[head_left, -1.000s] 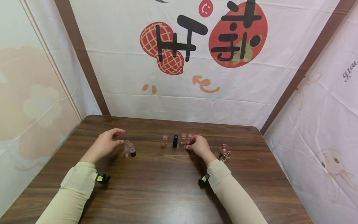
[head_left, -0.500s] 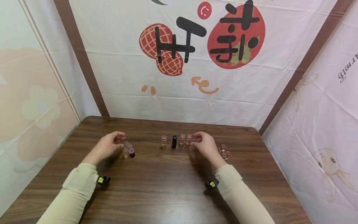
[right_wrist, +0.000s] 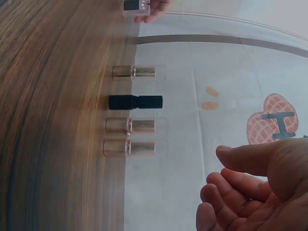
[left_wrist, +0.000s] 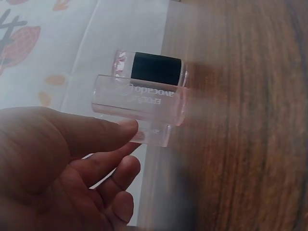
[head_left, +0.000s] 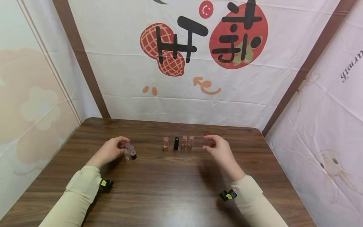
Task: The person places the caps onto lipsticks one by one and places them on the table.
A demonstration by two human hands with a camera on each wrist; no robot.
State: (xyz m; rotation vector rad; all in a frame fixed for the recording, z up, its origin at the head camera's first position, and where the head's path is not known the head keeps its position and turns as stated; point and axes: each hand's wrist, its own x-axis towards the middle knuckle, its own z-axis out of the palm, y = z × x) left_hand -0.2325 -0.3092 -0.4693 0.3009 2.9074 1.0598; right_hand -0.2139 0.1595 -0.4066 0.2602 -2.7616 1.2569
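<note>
Ideally, the left hand (head_left: 110,150), fingers narrowed in an apparent pinch on a clear cap (left_wrist: 158,135) at frame left, lifts straight up, sparing the black-based tube (left_wrist: 156,69); the right hand (head_left: 222,154), fingers spread, holding nothing, avoids the lipstick row (head_left: 176,143) at centre. Dark wood-grain counter (head_left: 167,192); printed cloth (head_left: 124,78) across the top.

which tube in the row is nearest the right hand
The rightmost clear-topped tube: it ends the row, and the others stand farther left.

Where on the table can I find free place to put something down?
The broadest bare patch of table lies between the sleeves, in front of the lipsticks. A smaller gap separates the lipsticks from the clear tubes. It is crowded at the left hand, around those tubes.
</note>
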